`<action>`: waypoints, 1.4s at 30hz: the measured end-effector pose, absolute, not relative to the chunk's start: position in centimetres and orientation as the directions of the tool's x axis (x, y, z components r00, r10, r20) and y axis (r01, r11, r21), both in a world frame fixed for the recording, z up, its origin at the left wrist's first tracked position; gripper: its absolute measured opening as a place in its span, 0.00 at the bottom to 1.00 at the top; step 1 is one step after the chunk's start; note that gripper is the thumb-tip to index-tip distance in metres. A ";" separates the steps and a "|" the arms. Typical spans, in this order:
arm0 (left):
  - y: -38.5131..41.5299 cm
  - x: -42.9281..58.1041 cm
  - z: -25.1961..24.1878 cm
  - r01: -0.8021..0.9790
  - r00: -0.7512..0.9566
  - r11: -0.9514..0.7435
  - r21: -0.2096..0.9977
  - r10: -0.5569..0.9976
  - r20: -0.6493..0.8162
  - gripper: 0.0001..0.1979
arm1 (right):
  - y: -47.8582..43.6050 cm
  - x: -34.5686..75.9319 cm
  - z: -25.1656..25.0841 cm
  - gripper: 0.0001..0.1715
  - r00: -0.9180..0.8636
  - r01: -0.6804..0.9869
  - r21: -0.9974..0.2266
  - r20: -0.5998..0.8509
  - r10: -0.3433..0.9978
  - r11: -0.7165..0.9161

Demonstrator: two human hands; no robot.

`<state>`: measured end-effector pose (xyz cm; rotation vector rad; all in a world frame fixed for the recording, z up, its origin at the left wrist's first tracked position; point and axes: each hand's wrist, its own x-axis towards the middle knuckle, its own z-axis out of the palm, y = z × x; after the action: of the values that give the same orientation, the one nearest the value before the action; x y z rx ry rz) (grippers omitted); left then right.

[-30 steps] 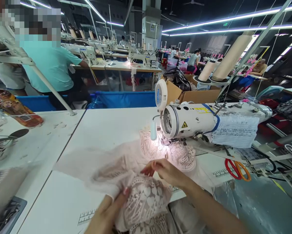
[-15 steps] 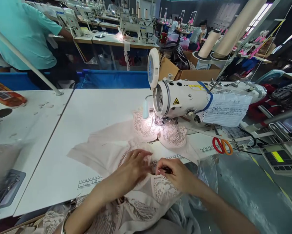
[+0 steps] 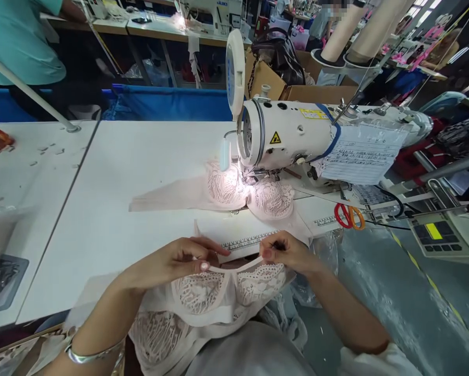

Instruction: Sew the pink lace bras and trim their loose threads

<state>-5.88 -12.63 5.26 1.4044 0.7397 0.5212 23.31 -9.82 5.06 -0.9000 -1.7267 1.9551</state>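
Observation:
A pale pink lace bra (image 3: 203, 292) is stretched between my two hands at the front edge of the table, over my lap. My left hand (image 3: 183, 261) pinches its upper edge near the left cup. With bent fingers, my right hand (image 3: 285, 253) grips the same edge at the right cup. Beyond them, a second pale pink lace bra (image 3: 271, 201) lies under the lit needle area of the white sewing machine (image 3: 289, 130), its band spread leftward on the table. More lace pieces (image 3: 159, 334) hang beneath the held bra.
Red and orange scissors (image 3: 349, 215) lie right of the machine, near a control box (image 3: 437, 232) with a lit yellow display. Printed ruler marks (image 3: 250, 242) run along the white table (image 3: 140, 156). A cardboard box (image 3: 316, 94) stands behind the machine. A person in teal (image 3: 19, 47) sits far left.
My left hand has drawn back and now grips the bra's upper edge. The held bra has come away from the other on the table and is spread between both hands. The view has tilted down.

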 end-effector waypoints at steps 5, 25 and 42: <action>-13.6 -5.4 4.3 -0.107 0.620 0.302 0.947 0.765 -0.174 0.26 | -9.7 23.1 4.7 0.34 -0.684 0.007 -0.941 -0.251 0.685 -0.338; -16.8 -1.2 2.3 -0.686 0.358 0.467 0.559 0.884 -0.299 0.36 | -9.2 22.9 3.2 0.36 -0.745 -0.126 -0.841 -0.270 0.611 -0.525; -13.4 1.5 3.6 -0.509 0.533 0.526 0.681 0.814 -0.231 0.32 | -9.3 23.3 8.4 0.12 -0.974 0.113 -0.949 -0.048 0.221 0.295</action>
<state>1.50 -13.36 3.56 0.5924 0.5797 0.8457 23.33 -9.34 8.43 -0.3171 -2.4527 1.7843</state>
